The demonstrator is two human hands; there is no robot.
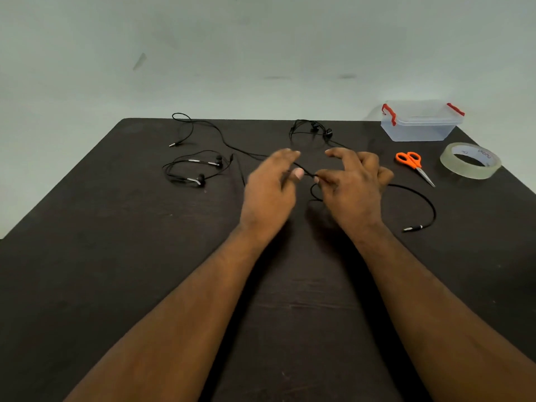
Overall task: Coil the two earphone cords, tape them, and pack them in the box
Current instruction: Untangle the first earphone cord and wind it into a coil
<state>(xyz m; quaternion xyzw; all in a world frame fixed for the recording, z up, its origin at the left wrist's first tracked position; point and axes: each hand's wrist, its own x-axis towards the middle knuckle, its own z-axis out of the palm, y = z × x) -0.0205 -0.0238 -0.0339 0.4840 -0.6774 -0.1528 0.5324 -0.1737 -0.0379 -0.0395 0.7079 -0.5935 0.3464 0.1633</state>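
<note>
Two black earphone sets lie loose on the dark table (pixel 116 227). One pair of earbuds (pixel 200 172) rests at the left; the other earbuds (pixel 319 130) sit at the far centre. My left hand (pixel 266 192) and my right hand (pixel 356 187) meet mid-table, each pinching a thin black cord (pixel 309 175) that spans between them. A small loop (pixel 313 194) hangs under the right thumb. A thicker cord (pixel 429 204) curves from my right hand to a plug (pixel 413 228). Another plug (pixel 173 145) lies at the far left.
A clear plastic box (pixel 417 132) with red latches and its lid on stands at the far right corner. Orange-handled scissors (pixel 412 162) and a roll of clear tape (pixel 470 163) lie in front of it. A pale wall rises behind the table's far edge.
</note>
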